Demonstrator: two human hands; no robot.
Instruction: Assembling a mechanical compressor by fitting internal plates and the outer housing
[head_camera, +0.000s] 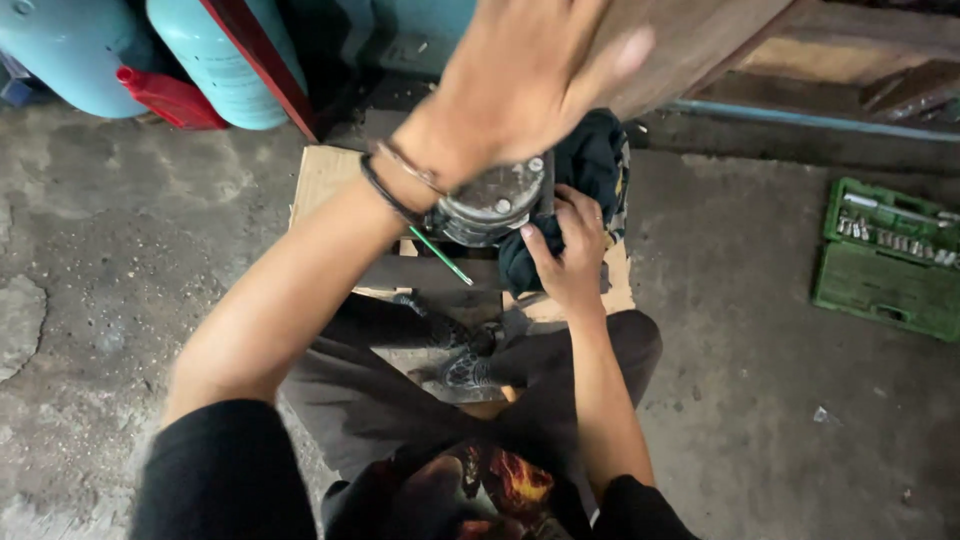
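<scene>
My right hand (572, 255) pinches a dark cloth (590, 170) against a round metal part (490, 205). My left hand (520, 75) hovers above, fingers spread, holding nothing.

Floor (760, 400): rough grey concrete, stained and cracked, with small bits of debris to the right of the cardboard.
Cardboard (325, 175): a flat brown sheet lying on the floor at centre; it carries the round metal part (490, 205) and the dark cloth (590, 165) bunched against that part's right side.
Green rod (440, 255): thin, lying just below the metal part, slanted over the cardboard.
Socket set (885, 260): an open green case on the floor, well to the right of the cardboard.
Cylinders (215, 60): pale blue, on the floor beyond the cardboard's upper left corner, a red container (170, 98) beside them.
</scene>
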